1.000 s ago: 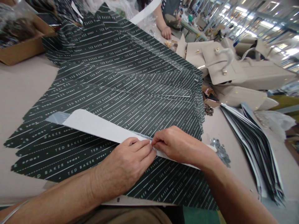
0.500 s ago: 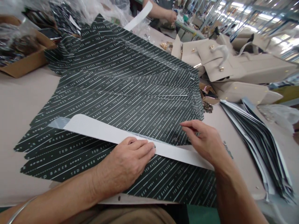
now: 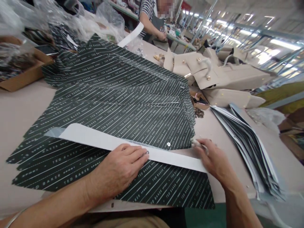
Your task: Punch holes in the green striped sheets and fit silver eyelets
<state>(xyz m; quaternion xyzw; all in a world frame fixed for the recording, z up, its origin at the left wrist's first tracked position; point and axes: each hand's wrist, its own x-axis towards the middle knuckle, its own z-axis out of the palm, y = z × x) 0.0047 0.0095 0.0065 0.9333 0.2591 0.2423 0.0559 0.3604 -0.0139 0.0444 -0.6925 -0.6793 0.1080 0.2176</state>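
A long white strip [image 3: 95, 134], rounded at its left end, lies over dark printed fabric sheets [image 3: 133, 120] with pale diagonal lines and lettering. Beneath the strip, a grey-blue edge of backing peeks out at the left. My left hand [image 3: 123, 167] is closed over the strip's middle, fingers together, with a small round grey piece showing at the fingertips. At the strip's right end, my right hand [image 3: 213, 158] is curled, and a blurred whitish thing shows at its fingertips. A small round white spot [image 3: 168, 144] stands out on the fabric between the hands.
Dark and white strips [image 3: 247, 145] are stacked at right. Behind are beige bag parts [image 3: 213, 72], a small box [image 3: 198, 101] and metal pieces [image 3: 199, 112]. A cardboard box [image 3: 26, 74] and plastic bags [image 3: 109, 19] stand left. Another person [image 3: 152, 25] works beyond the table.
My right hand has moved down and away from the fabric to the strip's right end; a whitish thing now shows at its fingers. The left hand stays on the strip. The view has shifted.
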